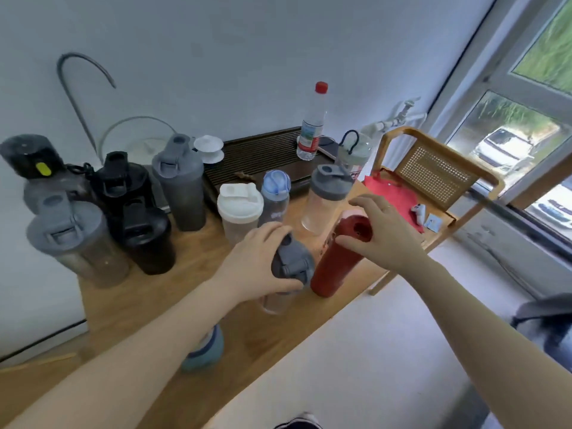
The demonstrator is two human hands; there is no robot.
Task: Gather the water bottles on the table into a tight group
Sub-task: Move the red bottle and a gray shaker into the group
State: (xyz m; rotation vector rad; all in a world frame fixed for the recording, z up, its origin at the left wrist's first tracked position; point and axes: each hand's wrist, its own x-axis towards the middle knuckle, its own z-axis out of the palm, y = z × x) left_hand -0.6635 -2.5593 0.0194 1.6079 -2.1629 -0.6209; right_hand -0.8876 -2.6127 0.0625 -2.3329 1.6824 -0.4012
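Observation:
My left hand [257,261] grips the grey lid of a clear shaker bottle [292,267] near the table's front edge. Right beside it stands a red bottle [334,267], and my right hand [380,233] is closed over its top. Behind them stand a white-lidded shaker [240,212], a blue-lidded bottle [275,196] and a clear shaker with a grey lid [326,196]. Several grey and black shakers [136,218] cluster at the left. A red-capped plastic bottle [311,125] stands on the dark tray. A blue bottle [204,351] is partly hidden under my left forearm.
The wooden table [161,305] runs along a white wall. A dark slatted tea tray [257,156] sits at the back. A wooden chair [433,171] with a red cloth and small items stands at the right, next to the window.

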